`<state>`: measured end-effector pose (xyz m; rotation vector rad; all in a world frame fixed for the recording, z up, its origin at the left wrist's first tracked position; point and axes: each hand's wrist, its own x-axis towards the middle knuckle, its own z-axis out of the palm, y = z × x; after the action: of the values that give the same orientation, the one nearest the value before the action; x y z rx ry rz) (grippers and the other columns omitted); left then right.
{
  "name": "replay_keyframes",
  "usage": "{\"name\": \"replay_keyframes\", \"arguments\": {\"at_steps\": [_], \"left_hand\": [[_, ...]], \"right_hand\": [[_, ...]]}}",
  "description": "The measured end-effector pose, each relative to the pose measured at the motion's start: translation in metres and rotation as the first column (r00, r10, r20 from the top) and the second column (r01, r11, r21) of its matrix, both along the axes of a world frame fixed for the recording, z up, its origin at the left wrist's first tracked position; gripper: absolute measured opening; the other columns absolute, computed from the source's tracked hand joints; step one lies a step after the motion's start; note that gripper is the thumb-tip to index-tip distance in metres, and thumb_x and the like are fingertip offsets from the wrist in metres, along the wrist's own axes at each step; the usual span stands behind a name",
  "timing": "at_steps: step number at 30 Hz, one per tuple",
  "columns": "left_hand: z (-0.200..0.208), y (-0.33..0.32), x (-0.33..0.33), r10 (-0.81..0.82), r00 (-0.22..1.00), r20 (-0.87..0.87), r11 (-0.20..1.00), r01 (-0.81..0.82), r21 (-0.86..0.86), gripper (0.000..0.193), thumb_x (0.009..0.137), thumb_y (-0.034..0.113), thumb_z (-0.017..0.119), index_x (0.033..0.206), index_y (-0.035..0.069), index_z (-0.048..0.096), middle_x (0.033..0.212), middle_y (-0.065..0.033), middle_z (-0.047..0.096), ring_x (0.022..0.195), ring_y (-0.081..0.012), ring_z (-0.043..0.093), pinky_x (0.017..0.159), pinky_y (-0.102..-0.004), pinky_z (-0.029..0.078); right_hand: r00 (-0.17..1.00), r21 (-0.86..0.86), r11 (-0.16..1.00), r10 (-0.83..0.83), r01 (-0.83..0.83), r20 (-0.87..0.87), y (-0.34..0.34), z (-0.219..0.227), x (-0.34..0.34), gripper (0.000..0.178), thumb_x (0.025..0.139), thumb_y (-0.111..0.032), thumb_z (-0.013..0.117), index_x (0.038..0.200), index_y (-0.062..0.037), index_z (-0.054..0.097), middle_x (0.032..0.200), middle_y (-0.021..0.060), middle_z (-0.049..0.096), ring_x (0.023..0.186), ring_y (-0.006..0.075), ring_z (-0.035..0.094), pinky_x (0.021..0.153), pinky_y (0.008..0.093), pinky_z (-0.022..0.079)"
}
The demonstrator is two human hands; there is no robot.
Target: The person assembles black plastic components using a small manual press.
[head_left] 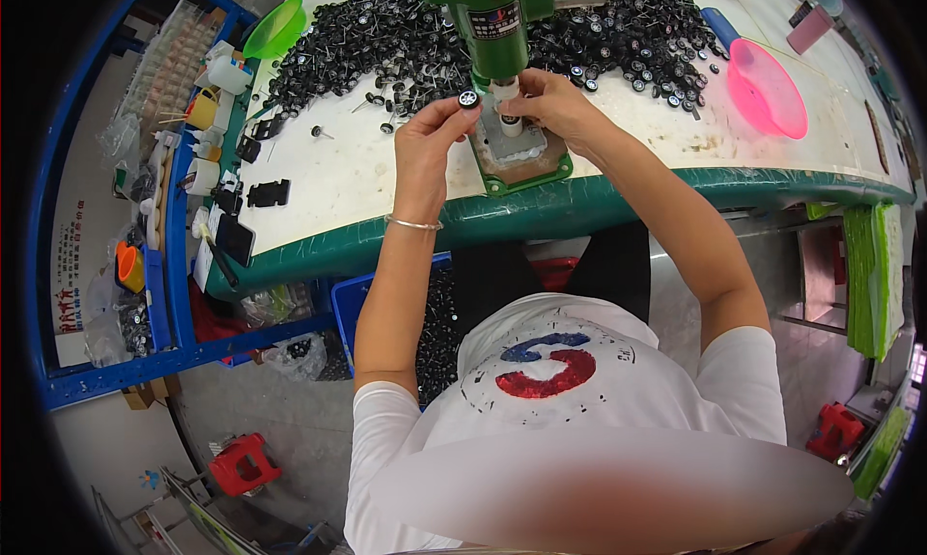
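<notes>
A small black toy wheel (468, 99) with a silver hub is pinched between the thumb and fingers of my left hand (430, 135), just left of the press's working spot. My right hand (560, 111) has its fingers closed at the white post (511, 128) beneath the ram of a green bench press (497, 43). Something dark shows at the top of that post by my fingertips; what exactly they grip is partly hidden. The press stands on a green base (531, 176) at the table's near edge.
A large heap of black wheels on metal axles (357, 48) spreads behind the press. A pink bowl (768, 90) lies at right, a lime-green bowl (276, 29) at left. A phone (235, 239) rests near the left edge. Below stands a blue bin (345, 309) of black parts.
</notes>
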<state>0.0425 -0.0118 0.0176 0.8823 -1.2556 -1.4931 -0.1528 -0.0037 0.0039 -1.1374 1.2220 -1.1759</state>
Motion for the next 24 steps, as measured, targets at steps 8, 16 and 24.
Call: {"name": "replay_keyframes", "arguments": {"at_steps": [8, 16, 24], "left_hand": [[0.006, -0.005, -0.013, -0.052, 0.998, 0.028, 0.998, 0.053, -0.029, 0.016, 0.084, 0.006, 0.076, 0.100, 0.001, 0.075, 0.086, -0.0003, 0.070, 0.075, -0.0055, 0.058, 0.072, -0.0211, 0.046], [-0.008, -0.013, -0.014, -0.034, 0.999, -0.026, 0.999, 0.034, -0.002, 0.016, 0.085, 0.009, 0.076, 0.100, 0.002, 0.074, 0.089, -0.0014, 0.071, 0.077, -0.0069, 0.060, 0.073, -0.0222, 0.046], [-0.008, -0.009, -0.010, -0.032, 0.999, -0.023, 0.999, 0.033, 0.026, 0.015, 0.087, 0.009, 0.073, 0.101, 0.002, 0.073, 0.096, -0.0047, 0.073, 0.077, -0.0080, 0.060, 0.073, -0.0225, 0.046]], "right_hand": [[0.988, 0.118, 0.993, 0.002, -0.021, 0.157, -0.004, 0.009, -0.018, 0.023, 0.084, -0.012, 0.073, 0.105, -0.0071, 0.066, 0.087, -0.0033, 0.062, 0.067, 0.0050, 0.044, 0.062, 0.0221, 0.036], [0.975, -0.030, 0.997, 0.062, -0.070, -0.212, 0.005, -0.003, -0.008, 0.029, 0.085, -0.027, 0.076, 0.097, -0.0011, 0.072, 0.087, 0.0040, 0.069, 0.075, 0.0123, 0.059, 0.065, 0.0289, 0.047], [0.600, -0.596, 0.727, -0.320, -0.341, -0.734, 0.024, 0.000, -0.009, 0.026, 0.088, -0.024, 0.072, 0.102, -0.0020, 0.072, 0.099, 0.0086, 0.060, 0.082, 0.0235, 0.064, 0.071, 0.0339, 0.052]]}}
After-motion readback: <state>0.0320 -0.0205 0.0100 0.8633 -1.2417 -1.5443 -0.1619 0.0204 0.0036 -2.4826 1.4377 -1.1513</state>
